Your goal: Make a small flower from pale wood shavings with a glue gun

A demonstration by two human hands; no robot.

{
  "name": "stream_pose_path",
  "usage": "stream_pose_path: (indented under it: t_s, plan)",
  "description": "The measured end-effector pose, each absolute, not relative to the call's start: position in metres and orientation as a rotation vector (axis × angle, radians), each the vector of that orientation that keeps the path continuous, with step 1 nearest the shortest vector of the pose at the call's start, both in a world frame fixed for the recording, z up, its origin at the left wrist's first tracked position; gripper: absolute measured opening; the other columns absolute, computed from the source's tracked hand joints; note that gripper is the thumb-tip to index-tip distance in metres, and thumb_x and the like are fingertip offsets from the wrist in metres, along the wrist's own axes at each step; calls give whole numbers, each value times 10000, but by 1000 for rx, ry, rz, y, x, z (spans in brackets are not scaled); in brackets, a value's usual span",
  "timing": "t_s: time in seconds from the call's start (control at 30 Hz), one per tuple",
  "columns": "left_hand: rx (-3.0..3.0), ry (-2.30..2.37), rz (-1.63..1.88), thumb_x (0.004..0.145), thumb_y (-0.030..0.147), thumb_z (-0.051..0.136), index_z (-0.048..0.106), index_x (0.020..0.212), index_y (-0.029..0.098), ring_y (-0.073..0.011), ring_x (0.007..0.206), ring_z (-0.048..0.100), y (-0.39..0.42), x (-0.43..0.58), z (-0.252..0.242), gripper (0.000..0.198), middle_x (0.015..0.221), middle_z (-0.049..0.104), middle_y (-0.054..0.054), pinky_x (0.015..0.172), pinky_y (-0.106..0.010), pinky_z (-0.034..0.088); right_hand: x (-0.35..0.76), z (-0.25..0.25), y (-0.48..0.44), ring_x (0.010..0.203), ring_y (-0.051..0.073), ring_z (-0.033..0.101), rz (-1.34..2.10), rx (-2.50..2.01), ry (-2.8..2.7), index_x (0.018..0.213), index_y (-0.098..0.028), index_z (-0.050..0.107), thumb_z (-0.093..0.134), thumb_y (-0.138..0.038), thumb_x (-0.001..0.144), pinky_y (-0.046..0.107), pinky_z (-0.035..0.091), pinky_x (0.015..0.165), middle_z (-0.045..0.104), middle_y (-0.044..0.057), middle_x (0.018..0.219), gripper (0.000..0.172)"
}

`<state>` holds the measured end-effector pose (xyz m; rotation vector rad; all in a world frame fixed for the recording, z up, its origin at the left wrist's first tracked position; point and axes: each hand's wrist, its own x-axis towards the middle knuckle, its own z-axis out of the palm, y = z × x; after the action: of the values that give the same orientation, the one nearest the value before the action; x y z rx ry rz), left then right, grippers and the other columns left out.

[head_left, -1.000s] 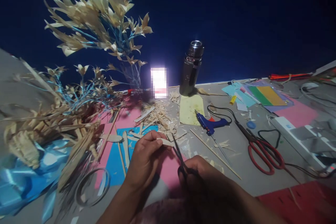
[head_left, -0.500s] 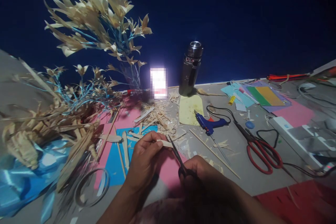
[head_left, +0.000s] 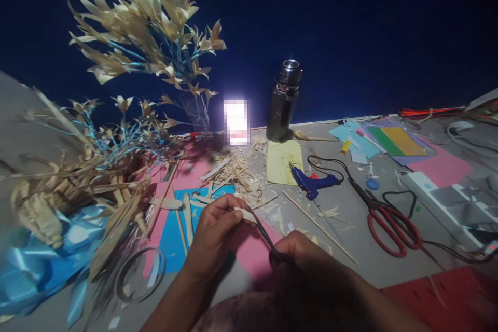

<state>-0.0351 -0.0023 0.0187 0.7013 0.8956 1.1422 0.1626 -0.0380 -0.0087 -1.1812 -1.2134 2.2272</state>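
In the dim light my right grip [head_left: 307, 259] sits in shadow at 5 o'clock. I cannot make out its fingers in the handles of the small black scissors [head_left: 261, 231] it is closed on; only the blades show, nearly shut and pointing toward 11 o'clock. My left grip [head_left: 212, 236], at 6 o'clock, is pinched narrow on a pale strip [head_left: 243, 213] whose near end is hidden in the pinch. The blade tips meet the strip's free end above the pink sheet [head_left: 249, 249] on the tabletop [head_left: 350, 228]. Toward 3 o'clock, well apart, lie a blue glue gun [head_left: 311, 182] and red scissors [head_left: 389, 220].
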Motion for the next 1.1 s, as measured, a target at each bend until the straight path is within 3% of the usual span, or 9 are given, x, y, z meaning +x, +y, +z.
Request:
stream_pose_path:
  t_s: [0.4,0.53,0.73,0.93,1.1]
  plan:
    - [744,878,1092,711,213,799,661,649,161,-175,645,622,1,-41,18,160,696,670,-35,645,-287,506,169,-11,-37,515,61,241,2279,-1193,-1206,491,-167,440,637,-173,662,221,156,455,298,-73,519,261]
    - [630,863,1079,709,226,837,695,688,165,-180,651,655,-1,-37,19,156,710,694,-30,673,-312,541,162,-4,-26,487,77,381,2036,-1260,-1070,611,-152,574,715,-231,666,205,253,445,481,-50,518,171]
    - [596,915,1083,706,250,875,741,729,168,-143,637,630,-9,-25,8,159,650,698,-17,684,-265,516,143,2,-11,567,112,534,1735,-1115,-893,906,-170,613,849,-340,657,207,387,521,657,-12,677,383]
    - [647,874,1007,758,298,837,728,799,167,-155,679,619,-15,-21,0,176,685,705,-29,694,-267,478,142,5,-8,556,140,605,1721,-1036,-868,858,-175,598,858,-285,670,240,457,573,664,-18,620,338]
    - [710,862,961,785,270,822,682,741,164,-149,686,588,-15,-20,-4,181,671,675,-19,705,-271,447,146,14,-8,521,115,574,1718,-1112,-930,828,-172,610,870,-227,626,205,419,516,618,-49,591,333]
